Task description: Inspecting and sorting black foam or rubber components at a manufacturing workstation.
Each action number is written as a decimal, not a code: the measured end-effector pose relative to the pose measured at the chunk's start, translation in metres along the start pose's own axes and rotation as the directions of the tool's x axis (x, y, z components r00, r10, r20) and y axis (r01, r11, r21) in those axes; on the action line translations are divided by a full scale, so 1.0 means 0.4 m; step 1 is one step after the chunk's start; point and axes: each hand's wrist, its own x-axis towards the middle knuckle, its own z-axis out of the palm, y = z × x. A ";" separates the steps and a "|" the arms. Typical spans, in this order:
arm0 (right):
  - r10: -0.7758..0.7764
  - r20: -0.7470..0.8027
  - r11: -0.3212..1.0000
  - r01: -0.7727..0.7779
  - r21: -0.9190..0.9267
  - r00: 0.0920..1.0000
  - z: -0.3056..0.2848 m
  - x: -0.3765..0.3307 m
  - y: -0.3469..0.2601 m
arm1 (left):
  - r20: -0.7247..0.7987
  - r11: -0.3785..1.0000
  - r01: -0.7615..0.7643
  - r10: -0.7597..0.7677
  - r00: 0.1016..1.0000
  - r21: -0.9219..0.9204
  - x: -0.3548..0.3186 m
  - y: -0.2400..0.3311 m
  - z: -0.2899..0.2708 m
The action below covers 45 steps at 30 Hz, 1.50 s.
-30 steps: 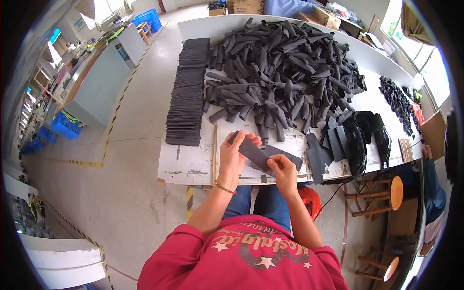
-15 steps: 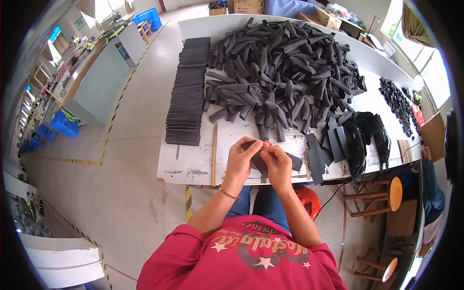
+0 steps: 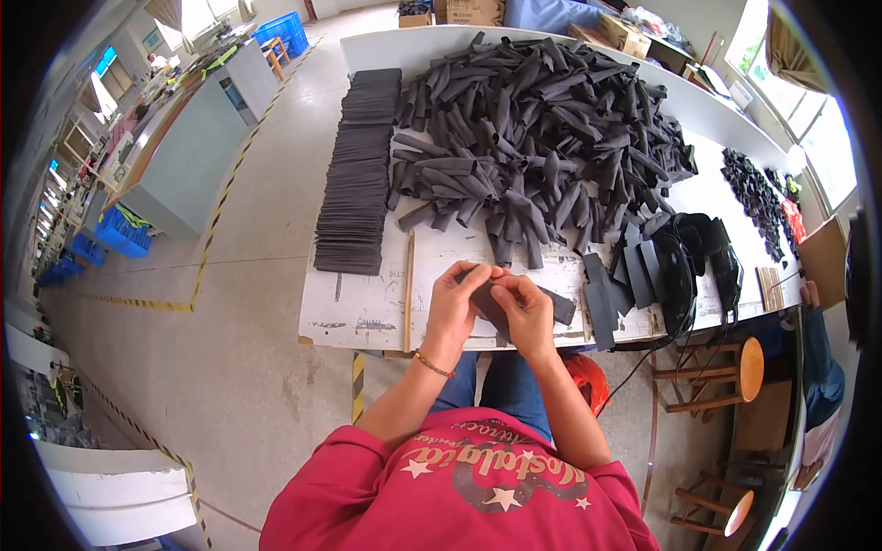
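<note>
Close together at the table's front edge, both my hands pinch one dark grey fabric piece [image 3: 491,307]. My left hand [image 3: 451,308] has thumb and fingers closed on its upper left part. On the upper right side, my right hand [image 3: 527,317] grips it with the fingertips; some of the piece is hidden behind the fingers. Another dark grey strip [image 3: 560,306] lies on the table just right of my right hand. Beyond my hands rises a big heap of dark grey fabric tubes [image 3: 542,119]. A long row of flat, tightly stacked dark pieces [image 3: 353,184] runs along the left.
A thin wooden stick [image 3: 409,294] lies left of my hands on the white table [image 3: 358,317]. Flat dark strips [image 3: 601,303] and glossy black items [image 3: 682,275] with a hanging cord sit to the right. Wooden stools [image 3: 751,369] stand beside the table; another person's arm [image 3: 820,349] shows far right.
My fingers have shifted slightly on the fabric piece, and more of it shows between my hands. Both hands stay in nearly the same place.
</note>
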 end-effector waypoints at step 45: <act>-0.046 -0.385 0.652 -0.264 -0.711 0.922 -0.408 0.002 0.292 | 0.003 0.361 -0.280 0.608 0.794 0.890 0.343 -0.129 -0.072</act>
